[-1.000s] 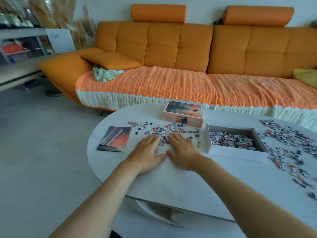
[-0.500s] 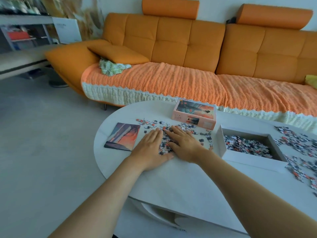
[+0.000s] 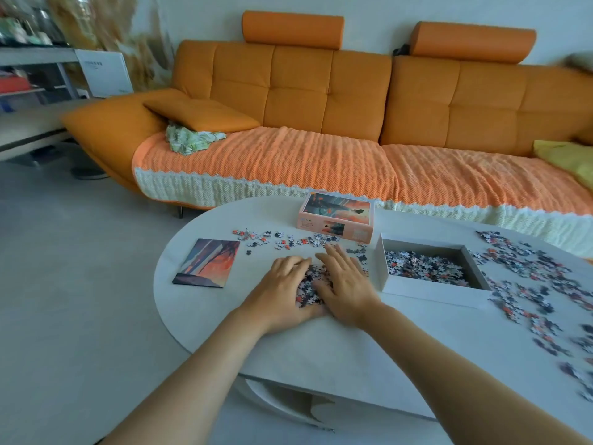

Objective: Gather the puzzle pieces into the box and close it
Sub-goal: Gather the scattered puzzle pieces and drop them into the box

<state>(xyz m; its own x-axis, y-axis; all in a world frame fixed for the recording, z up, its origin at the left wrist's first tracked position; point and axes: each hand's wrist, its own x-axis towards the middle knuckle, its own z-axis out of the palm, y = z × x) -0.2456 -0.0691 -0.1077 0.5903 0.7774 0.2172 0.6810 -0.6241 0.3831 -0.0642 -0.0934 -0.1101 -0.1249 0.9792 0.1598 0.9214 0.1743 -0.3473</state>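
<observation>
My left hand (image 3: 280, 289) and my right hand (image 3: 345, 284) lie flat on the white table (image 3: 321, 348), side by side, with a small heap of puzzle pieces (image 3: 308, 285) bunched between them. More loose pieces (image 3: 282, 240) are strewn just beyond my fingers. The open white box (image 3: 426, 289) stands to the right of my hands with several pieces inside. Its pink lid (image 3: 337, 216) lies behind my hands near the table's far edge. A wide scatter of pieces (image 3: 539, 284) covers the table right of the box.
A picture card (image 3: 207, 263) lies flat on the table's left end. An orange sofa (image 3: 353, 101) with a knitted throw runs along the far side of the table. Grey floor lies to the left, with shelving at the far left.
Both hands have drawn back toward me and closed in on each other, raking loose pieces into a heap between them. The camera view has shifted slightly.
</observation>
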